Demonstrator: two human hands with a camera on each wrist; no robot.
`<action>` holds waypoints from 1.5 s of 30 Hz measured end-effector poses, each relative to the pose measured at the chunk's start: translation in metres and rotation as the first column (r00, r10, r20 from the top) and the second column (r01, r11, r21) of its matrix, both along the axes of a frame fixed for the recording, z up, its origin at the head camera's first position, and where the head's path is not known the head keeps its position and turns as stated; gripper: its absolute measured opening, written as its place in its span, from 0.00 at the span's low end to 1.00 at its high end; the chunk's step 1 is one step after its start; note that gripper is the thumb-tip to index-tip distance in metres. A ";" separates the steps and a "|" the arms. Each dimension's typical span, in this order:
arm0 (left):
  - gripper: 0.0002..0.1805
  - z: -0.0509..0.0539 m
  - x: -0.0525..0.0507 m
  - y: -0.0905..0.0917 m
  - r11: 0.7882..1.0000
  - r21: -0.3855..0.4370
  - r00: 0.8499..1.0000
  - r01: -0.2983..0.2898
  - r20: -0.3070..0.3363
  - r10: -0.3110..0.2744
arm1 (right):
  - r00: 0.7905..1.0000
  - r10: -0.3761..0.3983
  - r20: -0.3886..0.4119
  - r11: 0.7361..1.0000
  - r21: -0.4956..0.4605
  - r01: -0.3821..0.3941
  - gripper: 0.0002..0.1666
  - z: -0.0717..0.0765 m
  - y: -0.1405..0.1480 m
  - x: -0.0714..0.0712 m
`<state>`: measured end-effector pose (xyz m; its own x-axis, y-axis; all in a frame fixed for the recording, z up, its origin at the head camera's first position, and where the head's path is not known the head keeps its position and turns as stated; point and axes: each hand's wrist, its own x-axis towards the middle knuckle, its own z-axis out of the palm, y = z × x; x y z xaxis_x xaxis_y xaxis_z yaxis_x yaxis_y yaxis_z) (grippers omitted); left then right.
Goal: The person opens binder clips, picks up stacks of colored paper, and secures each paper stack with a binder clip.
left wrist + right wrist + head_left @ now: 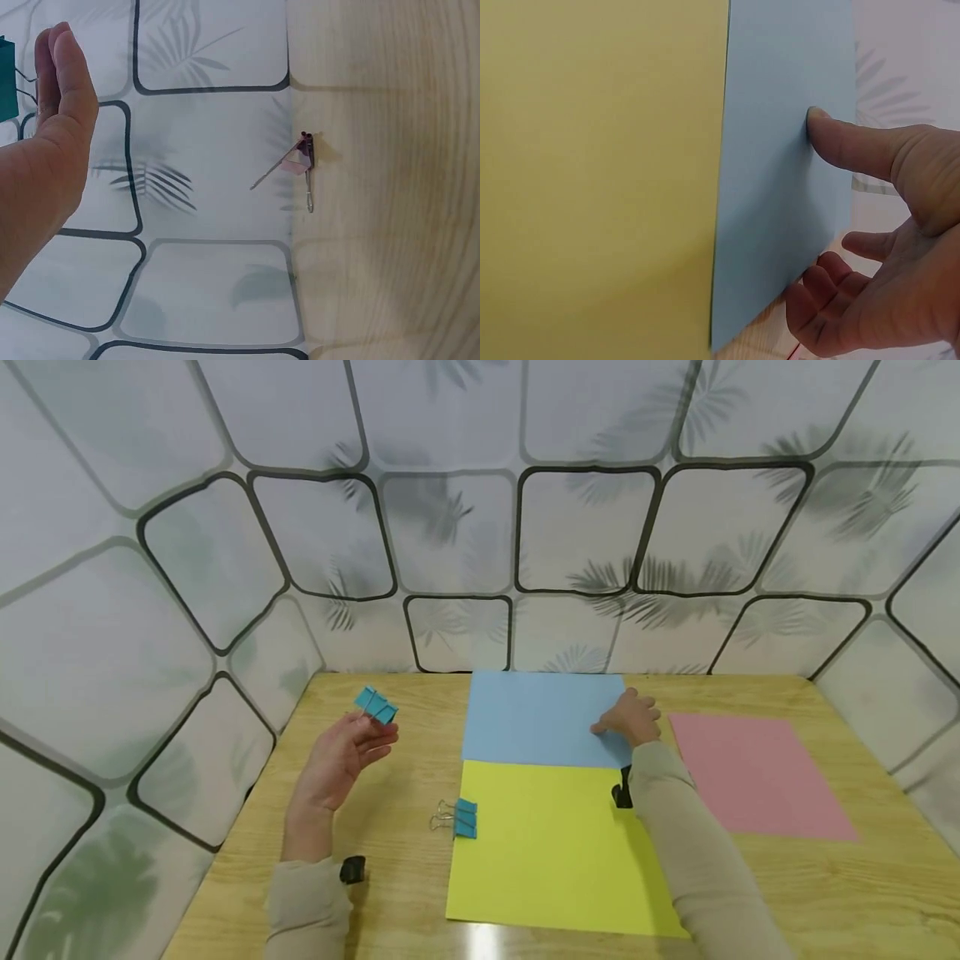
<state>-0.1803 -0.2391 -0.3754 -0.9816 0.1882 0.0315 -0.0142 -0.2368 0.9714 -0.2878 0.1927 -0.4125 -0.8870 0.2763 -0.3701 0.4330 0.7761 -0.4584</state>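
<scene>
Pinching a teal binder clip [377, 705] left of the frame's centre, the left hand [341, 764] holds it between thumb and forefinger, its other fingers extended close together below. Right of centre, the right hand [632, 720] touches a blue sheet [536, 718] with its thumb; its remaining fingers stand apart from the thumb, loosely bent past the sheet's right edge, and whether any fingertip reaches underneath cannot be told. This sheet lies at upper centre, its lower edge meeting a yellow sheet [555, 868] at lower centre. A second teal clip [465, 818] sits on the yellow sheet's left edge, wire handles toward the left. In the middle of the left wrist view, a reddish clip [306, 154] rests near the wall. A pink sheet [765, 777] lies right of the sleeved right arm. All the sheets lie on a wooden counter [847, 893], with a patterned wall [465, 427] filling the frame's upper half.
</scene>
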 end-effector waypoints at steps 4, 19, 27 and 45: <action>0.10 0.004 0.002 0.006 0.995 -0.090 0.999 -0.035 -0.044 0.031 | 1.000 -0.015 -0.006 1.000 0.000 0.015 0.64 -0.003 0.003 0.000; 0.06 0.003 0.003 0.021 0.983 -0.082 0.942 -0.167 -0.307 0.134 | 1.000 0.002 0.022 1.000 0.001 -0.002 0.66 0.001 0.000 0.000; 0.09 0.001 0.005 0.026 0.997 0.032 0.896 -0.069 -0.437 0.076 | 1.000 -0.004 0.007 1.000 -0.016 0.004 0.67 0.001 0.003 0.001; 0.09 0.006 0.008 0.030 0.988 0.031 0.927 -0.149 -0.344 0.151 | 0.997 -0.023 0.070 0.990 -0.138 0.033 0.68 0.003 0.013 0.004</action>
